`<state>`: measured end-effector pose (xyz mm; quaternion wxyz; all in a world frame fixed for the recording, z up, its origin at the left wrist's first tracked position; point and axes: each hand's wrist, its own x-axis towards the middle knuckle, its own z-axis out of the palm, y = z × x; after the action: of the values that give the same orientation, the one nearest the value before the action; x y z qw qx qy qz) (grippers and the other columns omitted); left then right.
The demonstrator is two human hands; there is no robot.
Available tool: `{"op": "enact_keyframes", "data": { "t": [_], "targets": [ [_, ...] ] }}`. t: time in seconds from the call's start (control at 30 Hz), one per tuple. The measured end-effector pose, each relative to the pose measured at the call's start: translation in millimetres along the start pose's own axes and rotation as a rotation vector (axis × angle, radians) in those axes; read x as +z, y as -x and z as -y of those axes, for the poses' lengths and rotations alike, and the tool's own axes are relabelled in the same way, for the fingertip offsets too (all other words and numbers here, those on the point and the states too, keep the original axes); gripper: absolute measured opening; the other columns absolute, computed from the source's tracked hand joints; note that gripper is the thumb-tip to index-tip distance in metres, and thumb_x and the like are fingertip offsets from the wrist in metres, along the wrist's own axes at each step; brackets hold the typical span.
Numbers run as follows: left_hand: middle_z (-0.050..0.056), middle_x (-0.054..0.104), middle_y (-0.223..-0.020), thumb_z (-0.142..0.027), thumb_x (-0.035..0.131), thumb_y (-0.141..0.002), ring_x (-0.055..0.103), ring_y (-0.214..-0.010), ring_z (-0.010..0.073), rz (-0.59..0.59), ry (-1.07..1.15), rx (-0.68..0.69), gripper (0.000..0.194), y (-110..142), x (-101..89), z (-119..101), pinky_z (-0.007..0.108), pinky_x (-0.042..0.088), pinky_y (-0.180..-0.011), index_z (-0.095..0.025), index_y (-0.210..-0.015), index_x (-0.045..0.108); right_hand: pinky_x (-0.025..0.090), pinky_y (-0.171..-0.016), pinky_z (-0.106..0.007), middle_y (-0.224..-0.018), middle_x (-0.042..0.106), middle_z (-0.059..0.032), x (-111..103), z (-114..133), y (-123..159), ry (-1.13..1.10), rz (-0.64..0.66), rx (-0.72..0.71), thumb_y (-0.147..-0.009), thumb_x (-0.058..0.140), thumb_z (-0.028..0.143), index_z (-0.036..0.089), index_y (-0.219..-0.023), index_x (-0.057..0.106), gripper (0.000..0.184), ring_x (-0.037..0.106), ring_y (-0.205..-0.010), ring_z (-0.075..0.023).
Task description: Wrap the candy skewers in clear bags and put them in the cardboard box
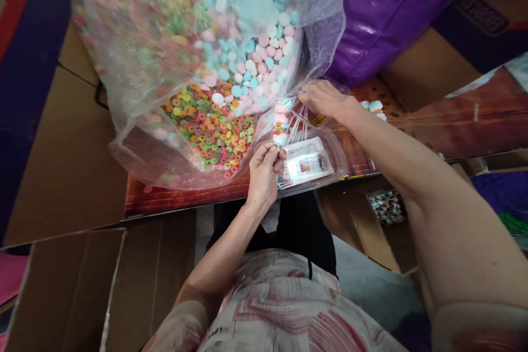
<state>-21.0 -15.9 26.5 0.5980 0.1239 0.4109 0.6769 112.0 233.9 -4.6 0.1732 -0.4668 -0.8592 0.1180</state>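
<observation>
My left hand [264, 168] is closed on the lower end of a thin skewer [281, 124] that carries a stack of pink, white and blue marshmallow candies. My right hand [324, 99] pinches several clear plastic sticks at the edge of the big bag. A large clear plastic bag [136, 137] lies open in front of me, filled with pastel marshmallows [259, 60] and colourful ring candies [212, 129]. Below my hands rests a clear plastic tray [338, 157] holding a white labelled packet [307, 162].
The bag sits on a brown wooden-patterned board [412, 121]. A purple sack [391, 0] lies at the far right. Open cardboard boxes [82, 286] stand at the lower left and right; one at the right holds finished candy skewers [385, 206]. A few marshmallows [373, 107] lie by my right wrist.
</observation>
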Motion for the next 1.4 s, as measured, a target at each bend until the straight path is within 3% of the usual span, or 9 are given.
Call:
{"op": "enact_keyframes", "data": {
  "t": [0.13, 0.23, 0.37, 0.5, 0.7, 0.9, 1.2, 1.3, 1.4],
  "targets": [
    [-0.004, 0.059, -0.067, -0.026, 0.079, -0.082, 0.032, -0.048, 0.0026, 0.004, 0.006, 0.007, 0.025, 0, 0.8, 1, 0.017, 0.026, -0.047, -0.018, -0.075, 0.056, 0.05, -0.096, -0.046, -0.099, 0.072, -0.0121, -9, 1, 3, 0.145, 0.216, -0.136, -0.093, 0.063, 0.024, 0.021, -0.078, 0.06, 0.016, 0.064, -0.108, -0.0281],
    [-0.004, 0.061, -0.067, -0.025, 0.077, -0.083, 0.032, -0.049, 0.0031, 0.004, 0.003, 0.018, 0.021, 1, 1.5, 4, 0.017, 0.025, -0.047, -0.019, -0.081, 0.056, 0.049, -0.096, -0.046, -0.112, 0.071, -0.0112, -18, 3, 11, 0.121, 0.139, -0.089, -0.091, 0.062, 0.018, 0.021, -0.09, 0.062, 0.003, 0.063, -0.115, -0.0303],
    [-0.005, 0.063, -0.067, -0.027, 0.076, -0.086, 0.033, -0.048, 0.0041, -0.038, -0.016, 0.05, 0.025, 1, 3.0, 6, 0.017, 0.025, -0.048, -0.023, -0.091, 0.051, 0.051, -0.092, -0.045, -0.109, 0.072, -0.0101, -32, 1, 26, 0.018, -0.089, 0.091, -0.094, 0.057, 0.018, 0.024, -0.099, 0.063, 0.01, 0.066, -0.108, -0.0281],
    [-0.006, 0.063, -0.068, -0.026, 0.074, -0.088, 0.033, -0.047, 0.004, 0.0, -0.032, 0.064, 0.027, 0, 7.8, 9, 0.018, 0.024, -0.049, -0.023, -0.088, 0.048, 0.056, -0.071, -0.04, -0.085, 0.069, -0.0039, -44, 21, 59, -0.467, -0.254, 0.32, -0.094, 0.059, 0.024, 0.023, -0.108, 0.064, 0.014, 0.067, -0.078, -0.0215],
    [-0.005, 0.06, -0.071, -0.026, 0.075, -0.089, 0.039, -0.053, 0.0055, 0.119, -0.022, 0.077, 0.025, 4, 18.0, 16, 0.019, 0.03, -0.053, -0.023, -0.086, 0.051, 0.058, -0.062, -0.033, -0.077, 0.067, 0.0019, -42, 107, 148, -1.091, -0.301, 0.359, -0.081, 0.08, 0.043, 0.025, -0.097, 0.071, 0.025, 0.067, -0.066, -0.0164],
    [-0.005, 0.057, -0.072, -0.031, 0.082, -0.082, 0.044, -0.059, 0.0077, 0.209, -0.033, 0.104, 0.027, 13, 18.3, 27, 0.02, 0.036, -0.057, -0.023, -0.089, 0.056, 0.058, -0.072, -0.034, -0.078, 0.073, -0.0002, -26, 148, 191, -0.945, -0.596, 0.433, -0.081, 0.079, 0.037, 0.024, -0.08, 0.073, 0.015, 0.068, -0.073, -0.0178],
    [-0.004, 0.059, -0.071, -0.044, 0.085, -0.083, 0.046, -0.058, 0.0062, 0.244, -0.079, 0.149, 0.034, 16, 15.3, 33, 0.018, 0.036, -0.053, -0.02, -0.085, 0.062, 0.049, -0.064, -0.029, -0.072, 0.065, 0.002, -34, 142, 202, -0.848, -0.438, 0.358, -0.088, 0.068, 0.031, 0.022, -0.076, 0.064, 0.015, 0.058, -0.065, -0.015],
    [-0.005, 0.056, -0.064, -0.042, 0.088, -0.08, 0.036, -0.05, 0.0033, 0.268, -0.009, 0.042, 0.038, 17, 17.1, 23, 0.015, 0.03, -0.048, -0.018, -0.079, 0.059, 0.048, -0.065, -0.028, -0.076, 0.063, 0.0019, -33, 140, 207, -0.846, -0.377, 0.283, -0.093, 0.063, 0.031, 0.022, -0.083, 0.062, 0.014, 0.056, -0.068, -0.0145],
    [-0.007, 0.049, -0.059, -0.035, 0.087, -0.082, 0.027, -0.046, 0.0012, 0.354, 0.086, -0.204, 0.037, 20, 16.8, 6, 0.012, 0.023, -0.044, -0.017, -0.078, 0.055, 0.048, -0.071, -0.029, -0.082, 0.06, 0.0004, -38, 136, 211, -0.855, -0.34, 0.194, -0.098, 0.061, 0.033, 0.022, -0.086, 0.06, 0.016, 0.057, -0.076, -0.0158]
  ]
}}
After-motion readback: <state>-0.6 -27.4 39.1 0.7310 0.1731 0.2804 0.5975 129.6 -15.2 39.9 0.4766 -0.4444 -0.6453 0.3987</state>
